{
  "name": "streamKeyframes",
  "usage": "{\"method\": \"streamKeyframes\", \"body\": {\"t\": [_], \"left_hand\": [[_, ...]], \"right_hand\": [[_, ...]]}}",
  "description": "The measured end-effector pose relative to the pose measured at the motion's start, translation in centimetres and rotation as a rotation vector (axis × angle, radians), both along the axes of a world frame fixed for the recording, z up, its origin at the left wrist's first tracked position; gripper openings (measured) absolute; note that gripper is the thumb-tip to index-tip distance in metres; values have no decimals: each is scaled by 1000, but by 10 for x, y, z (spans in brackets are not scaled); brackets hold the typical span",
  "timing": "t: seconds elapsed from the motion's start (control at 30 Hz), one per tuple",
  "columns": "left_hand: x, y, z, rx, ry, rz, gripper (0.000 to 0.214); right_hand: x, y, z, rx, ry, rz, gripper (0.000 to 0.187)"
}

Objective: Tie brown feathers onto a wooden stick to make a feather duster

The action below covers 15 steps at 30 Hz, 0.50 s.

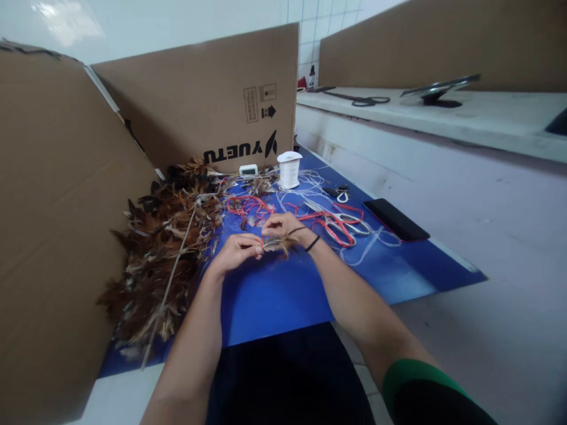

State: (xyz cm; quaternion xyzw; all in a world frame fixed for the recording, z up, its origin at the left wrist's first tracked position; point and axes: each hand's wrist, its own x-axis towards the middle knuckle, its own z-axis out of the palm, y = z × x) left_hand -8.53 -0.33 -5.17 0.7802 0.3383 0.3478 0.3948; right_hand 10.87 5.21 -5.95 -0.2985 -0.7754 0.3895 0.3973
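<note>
Between thumb and fingers, my left hand (239, 251) pinches the base of a small bunch of brown feathers (283, 244), whose tips point right. My right hand (286, 226) is closed just above the bunch, its fingertips pressed together; what they hold is too small to make out. A bit of red shows at the bunch's base between the hands. Beyond them, tangled red ribbon (248, 205) lies on the blue table mat (274, 307). Scissors (343, 224) lie to the right, with red ribbon around one handle.
Brown feathers (155, 260) are heaped at the left, with a thin stick (175, 274) across them. Behind stand a white spool (289, 171), a small white digital display (248, 170) and cardboard panels (199, 100). A black phone (396, 219) lies at the right, below a ledge (443, 121).
</note>
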Motion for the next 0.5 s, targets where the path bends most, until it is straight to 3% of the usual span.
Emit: {"method": "streamKeyframes", "body": {"t": [0.1, 0.33, 0.5], "left_hand": [[-4, 1, 0, -23, -137, 69, 27], [-6, 15, -16, -58, -401, 403, 22], [-2, 19, -24, -15, -406, 499, 18]], "right_hand": [[-10, 0, -3, -168, 104, 23, 16], [-21, -8, -7, -167, 185, 4, 8], [-25, -9, -15, -182, 73, -49, 10]]}}
